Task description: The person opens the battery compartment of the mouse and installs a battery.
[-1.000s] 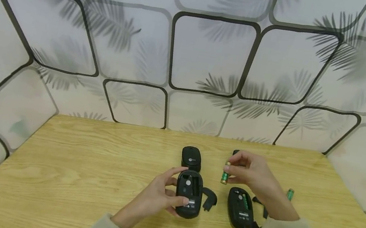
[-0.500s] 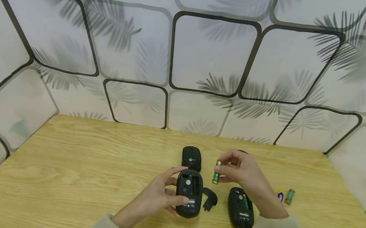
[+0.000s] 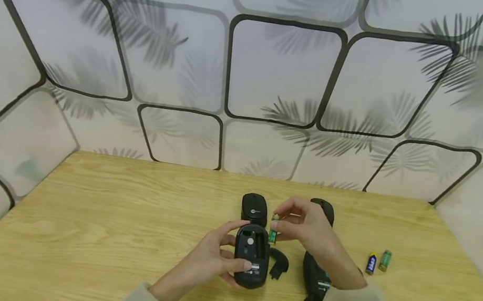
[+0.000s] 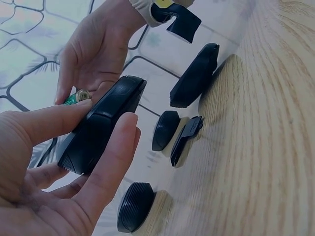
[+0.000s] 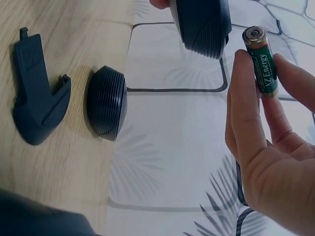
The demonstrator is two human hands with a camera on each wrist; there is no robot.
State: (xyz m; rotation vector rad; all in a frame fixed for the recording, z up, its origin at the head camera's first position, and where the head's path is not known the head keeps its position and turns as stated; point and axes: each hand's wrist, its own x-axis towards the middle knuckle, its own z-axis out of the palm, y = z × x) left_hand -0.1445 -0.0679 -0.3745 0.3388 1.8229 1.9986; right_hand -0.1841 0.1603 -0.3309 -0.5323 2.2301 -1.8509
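A black computer mouse (image 3: 245,252) is gripped by my left hand (image 3: 203,261), underside up, its battery compartment uncovered. Thumb and fingers hold it by its sides, raised off the table in the left wrist view. My right hand (image 3: 313,234) pinches a green battery (image 3: 272,234) upright just beside the mouse's upper right edge; the right wrist view shows the battery (image 5: 263,64) apart from the mouse (image 5: 204,24). On the table, right of the held mouse, lies a curved black battery cover (image 3: 281,263). A second upturned mouse (image 3: 312,277) is partly hidden by my right forearm.
Behind the held mouse sits another black mouse (image 3: 254,206), right side up. A further black mouse (image 3: 327,208) shows partly behind my right hand. A blue battery (image 3: 370,263) and a green one lie at the right of the wooden table (image 3: 115,214). A patterned backdrop rises behind.
My right hand has moved left with the green battery, closer to the held mouse. The blue battery and the mouse behind have come into fuller view. My left hand has stayed still.
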